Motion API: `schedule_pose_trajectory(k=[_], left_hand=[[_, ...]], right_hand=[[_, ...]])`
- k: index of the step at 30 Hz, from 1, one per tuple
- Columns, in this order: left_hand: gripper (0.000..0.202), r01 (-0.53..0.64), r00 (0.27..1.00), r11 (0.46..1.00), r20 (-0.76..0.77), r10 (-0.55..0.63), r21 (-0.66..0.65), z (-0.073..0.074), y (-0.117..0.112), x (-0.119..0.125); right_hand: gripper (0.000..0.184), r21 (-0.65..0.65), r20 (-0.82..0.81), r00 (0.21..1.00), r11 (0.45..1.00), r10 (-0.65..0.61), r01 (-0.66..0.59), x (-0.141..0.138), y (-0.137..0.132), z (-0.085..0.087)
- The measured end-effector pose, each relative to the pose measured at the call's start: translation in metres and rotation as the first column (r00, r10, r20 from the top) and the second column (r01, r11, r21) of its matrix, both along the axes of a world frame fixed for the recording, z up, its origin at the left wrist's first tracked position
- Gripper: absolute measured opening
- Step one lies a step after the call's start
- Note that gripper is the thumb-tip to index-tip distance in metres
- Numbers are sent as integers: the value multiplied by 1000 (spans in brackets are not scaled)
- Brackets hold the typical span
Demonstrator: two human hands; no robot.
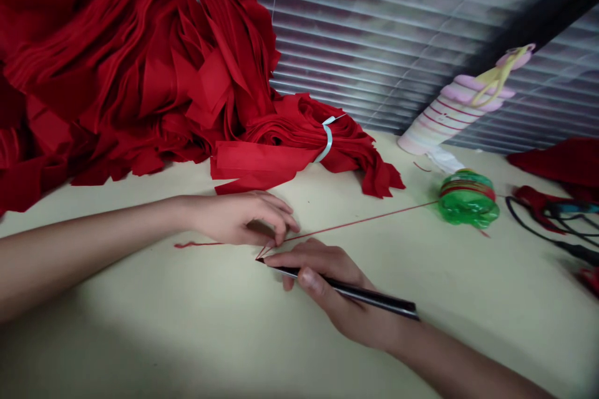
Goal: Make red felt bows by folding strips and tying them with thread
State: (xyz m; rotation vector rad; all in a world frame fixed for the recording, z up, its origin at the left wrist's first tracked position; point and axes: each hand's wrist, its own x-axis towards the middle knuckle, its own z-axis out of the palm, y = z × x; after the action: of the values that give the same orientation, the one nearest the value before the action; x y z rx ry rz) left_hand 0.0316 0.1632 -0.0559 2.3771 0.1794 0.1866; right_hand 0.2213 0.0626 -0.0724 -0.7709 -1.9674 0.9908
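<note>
My right hand (330,293) grips a black pen (355,291), whose pointed tip rests near the table at the hand's left. A thin red thread (350,221) loops around that tip and runs right to a green plastic spool (468,199) wound with red thread. My left hand (241,218) sits just above the tip, its fingers curled down and pinching the thread. A short loose end of thread (196,244) trails out to the left beneath my left hand.
Behind the hands, a large heap of red fabric strips (116,75) is bound with pale blue ribbon (326,140). A pink-and-white thread cone (449,112) lies at the back right. Black cords and red cloth (547,215) lie at the right on the pale table (187,336), before window blinds (374,31).
</note>
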Motion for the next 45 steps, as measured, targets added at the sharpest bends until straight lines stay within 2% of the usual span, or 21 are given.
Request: schedule_pose_trajectory(k=[3,7,12,15,19,24,26,29,31,33,35,37,40,45], left_hand=[[16,21,1000,999,-2,-21,29,2,-1,0],[13,24,1000,996,-9,-24,83,3,-3,-1],[26,-9,1000,987,-12,11,163,0,-6,0],[25,-16,1000,987,-7,17,162,-2,-5,0],[19,-35,999,987,2,35,159,-6,-3,-2],[21,-41,999,992,27,38,121,-9,-2,-1],[23,-91,993,996,76,89,19,-8,-3,-2],[25,-261,962,959,47,267,-112,3,-7,-5],[21,-337,940,941,-63,334,-33,14,-14,-7],[15,-318,924,943,-190,331,99,23,-23,-8],[10,-278,909,947,-276,313,159,27,-32,-6],[4,-283,898,942,-296,326,181,25,-39,-3],[14,-315,885,924,-286,368,216,23,-44,0],[19,-239,889,935,-328,320,264,32,-46,0]], right_hand=[[31,-102,10,1000,995,11,-10,1,1,-1],[36,-276,-82,996,960,22,-44,5,5,-3],[42,-317,-134,990,948,-44,-1,6,7,-1],[34,-276,-46,997,960,-69,53,4,4,1],[18,-104,121,990,991,-68,81,-1,-2,1],[17,-6,111,974,980,-195,197,-2,-2,0],[19,-1,103,977,982,-186,187,-2,-1,-2],[21,2,117,981,988,-154,154,-2,0,-2],[21,13,128,981,989,-149,148,-2,0,-2],[22,33,129,980,989,-149,146,-3,0,-2],[22,52,122,981,988,-152,147,-4,1,-2],[23,58,121,980,987,-156,150,-4,1,-3],[23,46,134,979,988,-154,150,-4,1,-3],[23,31,150,974,985,-172,169,-4,1,-1]])
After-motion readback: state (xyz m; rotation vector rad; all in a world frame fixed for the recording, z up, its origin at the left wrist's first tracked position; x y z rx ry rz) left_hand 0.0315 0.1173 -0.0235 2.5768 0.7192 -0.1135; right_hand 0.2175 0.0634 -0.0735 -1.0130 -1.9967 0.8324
